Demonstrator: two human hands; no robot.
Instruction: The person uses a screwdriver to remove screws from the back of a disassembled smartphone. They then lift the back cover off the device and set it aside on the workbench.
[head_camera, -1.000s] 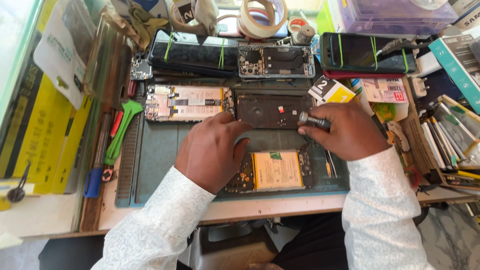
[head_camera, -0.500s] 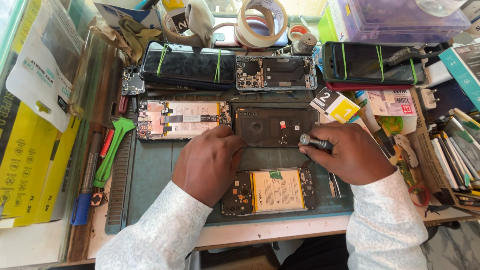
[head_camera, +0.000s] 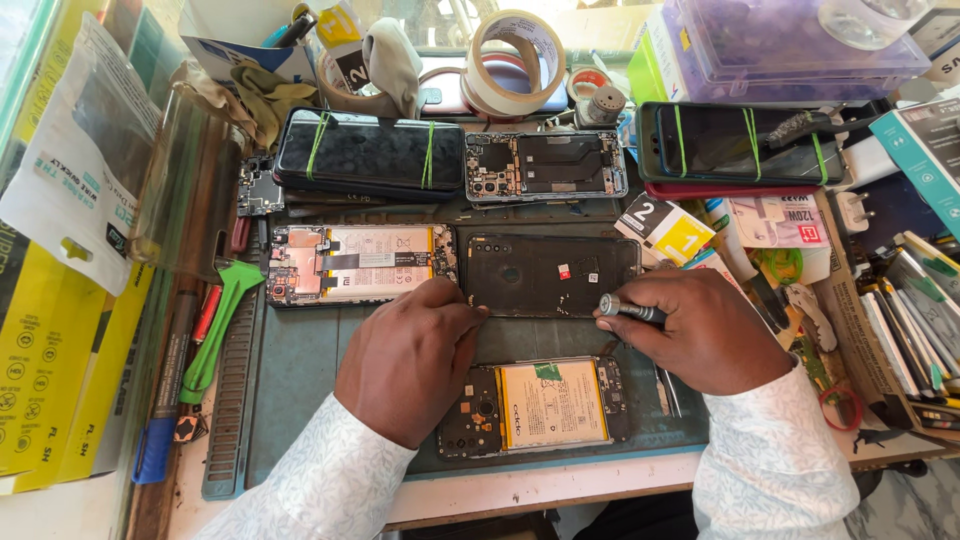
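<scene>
Screwdriver (head_camera: 632, 309), clenched in the right hand (head_camera: 705, 335), lies sideways near the black back cover (head_camera: 552, 274) on the mat (head_camera: 300, 385). Left hand (head_camera: 410, 360) rests fingertips at the cover's edge, grasping nothing visible. Opened phone (head_camera: 535, 405) lies below, apparently mid-repair; next move needs a steady tip.

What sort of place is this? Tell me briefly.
Most likely a phone repair bench: opened phones with exposed batteries, a black back cover on a work mat, and a small screwdriver in the right hand.
</scene>
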